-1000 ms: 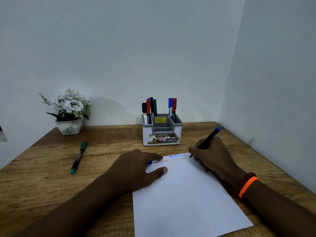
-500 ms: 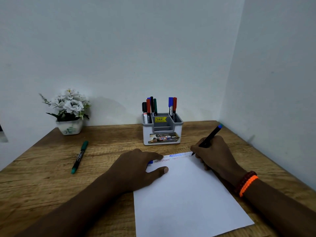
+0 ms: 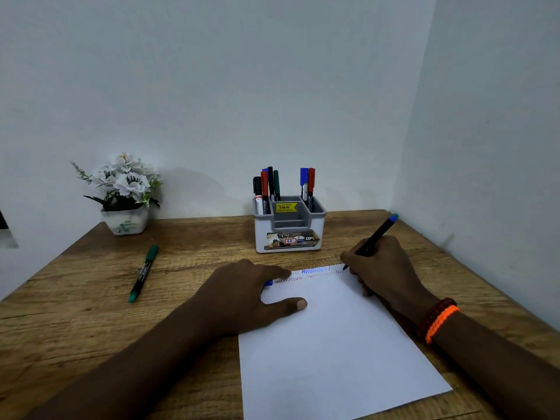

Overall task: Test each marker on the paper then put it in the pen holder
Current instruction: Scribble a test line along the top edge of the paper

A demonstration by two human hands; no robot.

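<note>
Fingers (image 3: 356,257) pinch slim marker (image 3: 375,236), tip seemingly touching paper (image 3: 333,344)
</note>
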